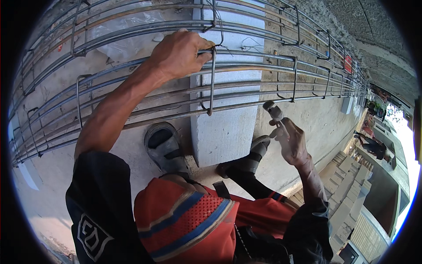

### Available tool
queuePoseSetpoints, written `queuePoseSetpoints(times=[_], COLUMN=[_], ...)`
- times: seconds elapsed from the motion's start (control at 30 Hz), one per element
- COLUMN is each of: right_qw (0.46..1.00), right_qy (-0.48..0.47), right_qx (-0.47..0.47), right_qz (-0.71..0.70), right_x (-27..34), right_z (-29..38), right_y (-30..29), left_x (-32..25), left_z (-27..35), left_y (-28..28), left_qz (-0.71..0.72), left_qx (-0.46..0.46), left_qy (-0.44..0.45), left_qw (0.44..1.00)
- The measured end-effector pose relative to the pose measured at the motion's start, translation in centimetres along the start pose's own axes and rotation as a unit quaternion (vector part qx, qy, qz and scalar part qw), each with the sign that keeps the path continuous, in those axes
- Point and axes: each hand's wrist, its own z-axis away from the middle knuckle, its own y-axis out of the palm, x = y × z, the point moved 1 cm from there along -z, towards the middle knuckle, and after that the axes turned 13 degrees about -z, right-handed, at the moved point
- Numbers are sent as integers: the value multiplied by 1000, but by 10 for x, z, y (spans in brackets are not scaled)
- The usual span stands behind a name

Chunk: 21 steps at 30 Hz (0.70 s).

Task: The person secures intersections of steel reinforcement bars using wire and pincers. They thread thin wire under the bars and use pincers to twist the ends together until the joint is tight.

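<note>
My left hand (pixel 181 54) grips a top steel reinforcing bar (pixel 244 52) of the nearer rebar cage, thumb and forefinger at the corner of a stirrup (pixel 212 82). Thin tie wire (pixel 221 31) hangs beside these fingers from the farther cage (pixel 145 24). In my right hand (pixel 291 142) is a short hand tool with a metal head (pixel 273 111), held just below the nearer cage's lowest bar and apart from it. Its blurred shape does not settle whether it is pincers or a hammer. Both cages lie across a pale block (pixel 226 132).
My sandalled feet (pixel 165 147) stand on either side of the block on a concrete floor (pixel 115 145). Clear plastic sheeting (pixel 123 33) lies under the farther cage. Stacked blocks (pixel 349 188) stand at right, with a person (pixel 374 147) beyond. A rough concrete wall (pixel 372 26) borders the cages.
</note>
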Motion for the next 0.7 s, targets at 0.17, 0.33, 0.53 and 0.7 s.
queuePoseSetpoints(times=[0.17,0.33,0.53,0.7], right_qw=[912,808,800,785], right_qy=[-114,-211,-300,-353], right_qx=[-106,-100,-42,-17], right_qz=[380,541,518,509], right_x=[48,51,66,67], right_z=[-79,-146,-188,-211], right_y=[-40,-59,-57,-62], left_x=[-4,-2,-1,1], left_z=[3,4,5,5], left_y=[-17,-19,-19,-17], left_qz=[-16,-2,6,12], left_qx=[72,35,66,32], left_qy=[-40,-5,-21,-12], left_qw=[996,999,998,999])
